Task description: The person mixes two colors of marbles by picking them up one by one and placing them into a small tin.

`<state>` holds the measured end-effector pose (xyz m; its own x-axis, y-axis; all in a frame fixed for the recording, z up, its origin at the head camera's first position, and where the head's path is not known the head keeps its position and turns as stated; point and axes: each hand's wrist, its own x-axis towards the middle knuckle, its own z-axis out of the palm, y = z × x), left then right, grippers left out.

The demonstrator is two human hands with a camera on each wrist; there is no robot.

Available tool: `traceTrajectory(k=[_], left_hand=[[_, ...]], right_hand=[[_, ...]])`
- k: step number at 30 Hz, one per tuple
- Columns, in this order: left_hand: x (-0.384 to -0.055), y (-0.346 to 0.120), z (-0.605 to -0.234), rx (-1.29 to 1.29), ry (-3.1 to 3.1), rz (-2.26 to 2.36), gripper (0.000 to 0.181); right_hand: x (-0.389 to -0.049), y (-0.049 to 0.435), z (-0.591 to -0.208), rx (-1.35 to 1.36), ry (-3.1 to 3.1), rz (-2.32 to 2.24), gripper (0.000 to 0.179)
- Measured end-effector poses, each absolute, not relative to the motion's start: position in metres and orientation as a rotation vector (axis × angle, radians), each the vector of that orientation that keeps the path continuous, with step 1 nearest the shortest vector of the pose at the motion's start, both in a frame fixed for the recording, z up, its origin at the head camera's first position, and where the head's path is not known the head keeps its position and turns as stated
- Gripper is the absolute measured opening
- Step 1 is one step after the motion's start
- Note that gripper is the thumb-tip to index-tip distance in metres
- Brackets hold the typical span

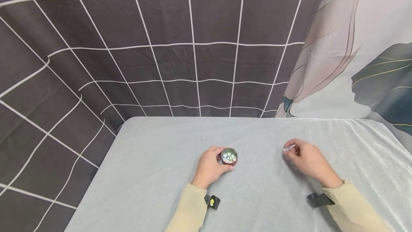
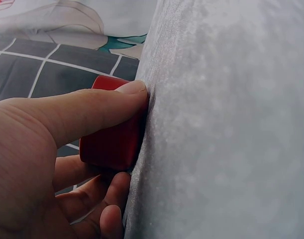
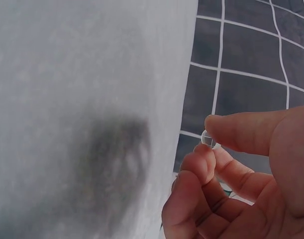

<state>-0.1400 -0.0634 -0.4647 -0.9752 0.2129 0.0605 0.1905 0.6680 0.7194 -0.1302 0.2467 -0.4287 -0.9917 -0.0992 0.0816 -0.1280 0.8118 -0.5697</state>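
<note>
My left hand [image 1: 210, 165] grips a small round red container [image 1: 229, 156] that stands on the table, thumb on one side and fingers round the other. Several shiny, clear pieces show in its round top. In the left wrist view, the container's smooth red side [image 2: 112, 144] meets the cloth below my thumb. Off to the right and above the cloth, my right hand [image 1: 310, 160] pinches a small clear, glass-like piece [image 3: 208, 139] between thumb and fingertips. Fingers partly cover this piece, so its exact kind cannot be told.
A pale grey velvety cloth [image 1: 145, 174] covers the table. Behind and to the left hangs a dark curtain [image 1: 170, 20] with white grid lines. A leaf-patterned curtain [image 1: 338, 63] hangs at the back right. Both wrists wear dark bands [image 1: 320, 200].
</note>
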Motion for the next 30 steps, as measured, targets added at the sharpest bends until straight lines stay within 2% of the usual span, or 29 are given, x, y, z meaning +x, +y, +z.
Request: traceTrajectory(k=[30], left_hand=[[-0.14,-0.063,-0.464,0.342,2.845,1.22,0.056]], right_hand=[[-0.133,0.215,-0.427,0.267,-2.862,1.006,0.012]])
